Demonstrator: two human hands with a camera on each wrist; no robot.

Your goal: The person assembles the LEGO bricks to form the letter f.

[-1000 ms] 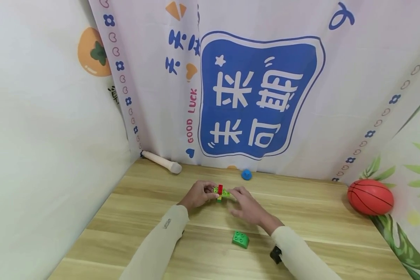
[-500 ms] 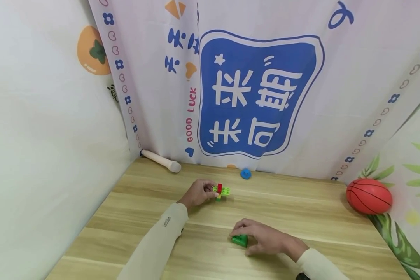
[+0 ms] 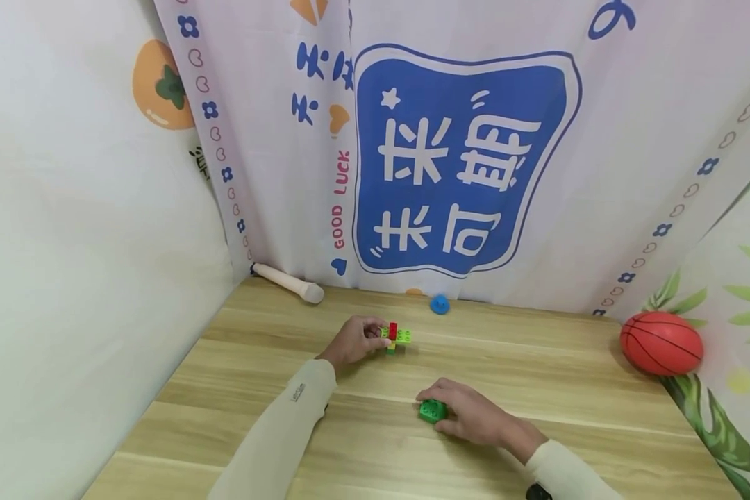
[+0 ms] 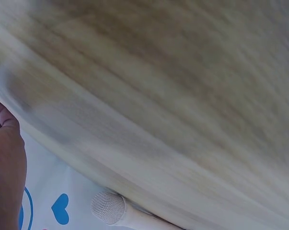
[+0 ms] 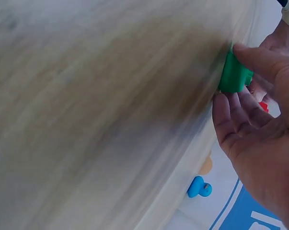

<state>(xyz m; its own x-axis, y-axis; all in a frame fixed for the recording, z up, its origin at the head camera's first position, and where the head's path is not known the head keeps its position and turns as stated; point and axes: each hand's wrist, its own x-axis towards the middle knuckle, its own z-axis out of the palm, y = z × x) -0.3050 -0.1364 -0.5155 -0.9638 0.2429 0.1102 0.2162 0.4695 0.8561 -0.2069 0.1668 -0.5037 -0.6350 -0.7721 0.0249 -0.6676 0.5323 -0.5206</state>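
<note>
My left hand (image 3: 355,340) pinches a small toy-brick build at mid-table. The build has a red brick (image 3: 393,330) on top of a lime-green studded piece (image 3: 405,336), with yellow and green below. Nearer the front, my right hand (image 3: 475,414) grips a loose green toy brick (image 3: 432,411) between thumb and fingers. In the right wrist view that green brick (image 5: 234,74) is low over the tabletop, thumb on one side and fingertips on the other. The left wrist view catches only part of my left hand (image 4: 6,163); the build is out of that frame.
A white microphone (image 3: 289,283) lies along the back left edge of the wooden table (image 3: 225,410). A small blue toy (image 3: 439,304) sits by the back curtain (image 3: 287,208). At the right edge rests a red basketball (image 3: 662,343).
My right hand has left the brick build, come toward the front right and taken hold of the green brick, shifting it slightly. My left hand has stayed on the build.
</note>
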